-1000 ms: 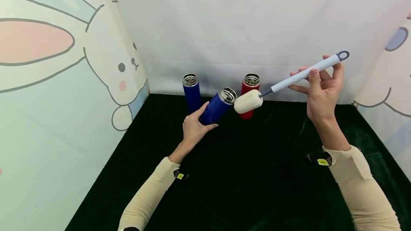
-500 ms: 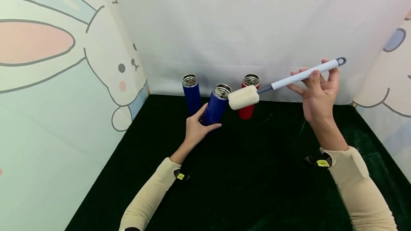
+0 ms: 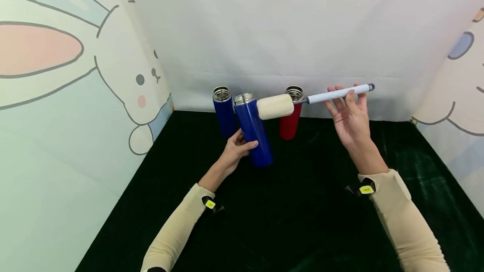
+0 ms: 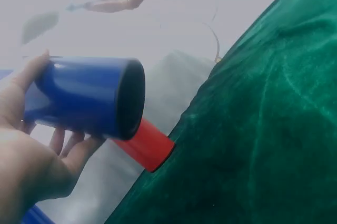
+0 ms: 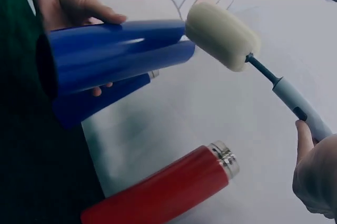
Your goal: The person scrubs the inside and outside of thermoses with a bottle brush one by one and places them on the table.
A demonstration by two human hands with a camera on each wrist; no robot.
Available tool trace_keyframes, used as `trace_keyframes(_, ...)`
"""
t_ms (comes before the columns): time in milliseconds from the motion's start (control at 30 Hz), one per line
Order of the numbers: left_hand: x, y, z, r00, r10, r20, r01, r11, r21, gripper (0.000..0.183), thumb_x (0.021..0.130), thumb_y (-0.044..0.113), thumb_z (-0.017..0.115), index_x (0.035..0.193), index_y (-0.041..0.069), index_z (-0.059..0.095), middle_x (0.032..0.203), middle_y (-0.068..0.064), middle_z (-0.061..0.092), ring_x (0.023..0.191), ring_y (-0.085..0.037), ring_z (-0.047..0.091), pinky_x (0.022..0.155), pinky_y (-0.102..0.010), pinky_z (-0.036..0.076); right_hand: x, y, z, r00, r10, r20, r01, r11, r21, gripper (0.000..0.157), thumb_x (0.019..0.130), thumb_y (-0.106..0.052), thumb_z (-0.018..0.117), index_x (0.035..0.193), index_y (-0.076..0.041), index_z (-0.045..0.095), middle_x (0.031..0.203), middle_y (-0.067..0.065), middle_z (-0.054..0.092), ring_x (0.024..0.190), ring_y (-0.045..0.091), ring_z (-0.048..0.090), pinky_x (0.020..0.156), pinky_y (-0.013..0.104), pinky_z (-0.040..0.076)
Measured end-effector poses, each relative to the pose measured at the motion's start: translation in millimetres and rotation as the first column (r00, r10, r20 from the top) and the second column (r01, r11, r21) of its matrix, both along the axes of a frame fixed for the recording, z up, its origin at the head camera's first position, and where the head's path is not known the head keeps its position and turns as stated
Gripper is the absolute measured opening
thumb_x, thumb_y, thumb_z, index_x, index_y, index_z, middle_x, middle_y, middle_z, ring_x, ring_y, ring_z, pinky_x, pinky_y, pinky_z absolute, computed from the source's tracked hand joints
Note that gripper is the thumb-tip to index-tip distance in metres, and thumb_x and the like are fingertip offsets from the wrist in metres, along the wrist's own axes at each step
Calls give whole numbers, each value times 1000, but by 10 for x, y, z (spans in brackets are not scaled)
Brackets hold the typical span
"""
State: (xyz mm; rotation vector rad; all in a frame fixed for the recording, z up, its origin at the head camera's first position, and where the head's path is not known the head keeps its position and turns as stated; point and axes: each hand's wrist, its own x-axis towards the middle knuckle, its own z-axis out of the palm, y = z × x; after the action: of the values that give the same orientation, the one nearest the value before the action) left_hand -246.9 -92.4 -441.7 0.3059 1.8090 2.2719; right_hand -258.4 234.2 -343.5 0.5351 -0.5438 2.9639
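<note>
My left hand (image 3: 235, 151) grips a blue bottle (image 3: 254, 133) with a bare metal mouth, lifted and tilted with its mouth up and to the left. In the left wrist view the base of this blue bottle (image 4: 84, 95) points right, thumb and fingers around the body. My right hand (image 3: 352, 123) pinches the pale blue handle of a bottle brush (image 3: 338, 94) between thumb and fingers. The cream sponge head (image 3: 275, 106) lies beside the bottle's upper side, just below its mouth. The right wrist view shows the sponge head (image 5: 224, 37) close by the bottle's mouth end.
A second blue bottle (image 3: 225, 116) stands behind the lifted one, lidless. To its right stands a red bottle (image 3: 290, 123), also lidless, partly covered by the sponge head. Dark green cloth (image 3: 295, 213) covers the table; a white curtain (image 3: 283, 24) hangs behind.
The held blue bottle has swung from leaning right to leaning left, its base now lower right. The brush has moved left and levelled out, still in my right hand.
</note>
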Motion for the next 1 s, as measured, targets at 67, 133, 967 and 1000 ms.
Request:
trace_keyframes(67, 0, 5, 2, 999, -29, 28, 28, 999, 43, 65, 93, 11, 67, 153, 21, 44, 148, -14, 54, 127, -25, 61, 103, -44, 53, -32, -15, -57, 998, 45, 41, -44, 999, -25, 24, 103, -9, 50, 124, -19, 45, 114, 20, 66, 111, 36, 72, 87, 54, 59)
trace_keyframes(133, -1, 8, -7, 998, -48, 41, 46, 997, 59, 64, 95, 11, 65, 154, 19, 42, 150, -15, 52, 128, -26, 60, 104, -45, 53, -59, -31, -117, 995, 66, 72, -65, 998, -17, 21, 103, -11, 50, 122, -18, 45, 114, 18, 65, 111, 35, 72, 87, 54, 59)
trace_keyframes(967, 40, 55, -81, 983, -159, 90, 157, 987, 35, 72, 98, 21, 64, 159, 31, 27, 157, -16, 41, 136, -38, 52, 97, -51, 56, -136, -127, -333, 972, 76, 223, -101, 990, 102, 43, 101, 2, 53, 128, -25, 33, 124, 12, 51, 125, 26, 65, 94, 45, 59)
trace_keyframes(1000, 42, 60, -84, 981, -168, 93, 164, 985, 45, 74, 98, 22, 64, 160, 33, 24, 158, -17, 40, 136, -39, 53, 97, -52, 56, -138, -131, -337, 972, 68, 227, -94, 990, 108, 50, 101, 1, 53, 135, -29, 31, 123, 11, 51, 125, 26, 64, 93, 45, 59)
